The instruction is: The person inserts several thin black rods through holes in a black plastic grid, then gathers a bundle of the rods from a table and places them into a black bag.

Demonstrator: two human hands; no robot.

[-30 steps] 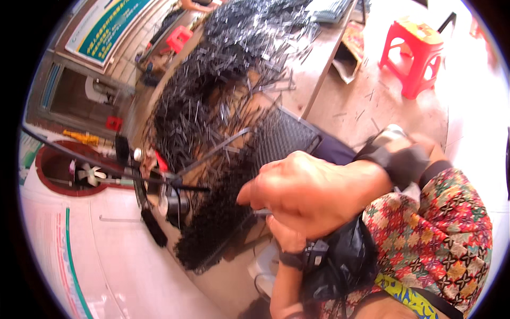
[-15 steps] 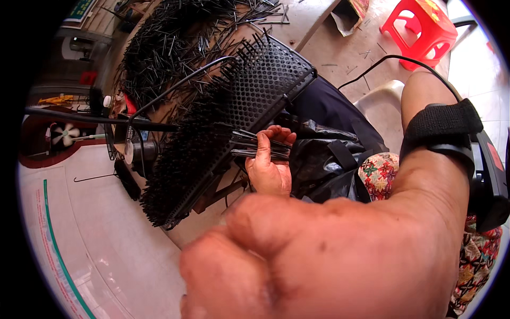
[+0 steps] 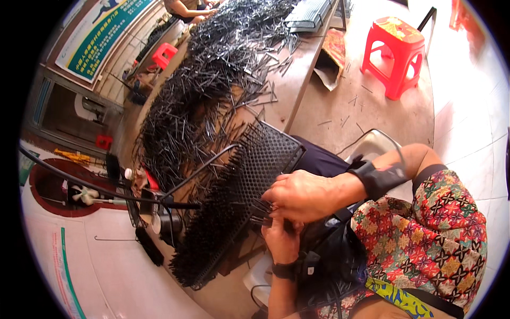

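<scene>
My left hand (image 3: 280,240) is closed around a small bundle of thin black rods (image 3: 261,211), whose ends stick out to the left of the fingers. My right hand (image 3: 304,194) lies right above it, with its fingers bent and pressed together at the bundle; its fingertips are partly hidden. Just left of both hands, a tilted black perforated rack (image 3: 271,154) stands at the table's near edge. Upright black rods (image 3: 212,228) fill its left and lower holes densely, while bare holes show along its right side.
A big heap of loose black rods (image 3: 212,74) covers the wooden table (image 3: 289,95). A dark cable arm (image 3: 90,183) crosses from the left near a small fan (image 3: 85,195). Right of the table are a red stool (image 3: 393,58) and a cardboard box (image 3: 330,61). Another person (image 3: 186,9) sits far off.
My right hand has drawn back from close before the camera to meet my left hand at the rods. The view has shifted, showing more of the table and the far person.
</scene>
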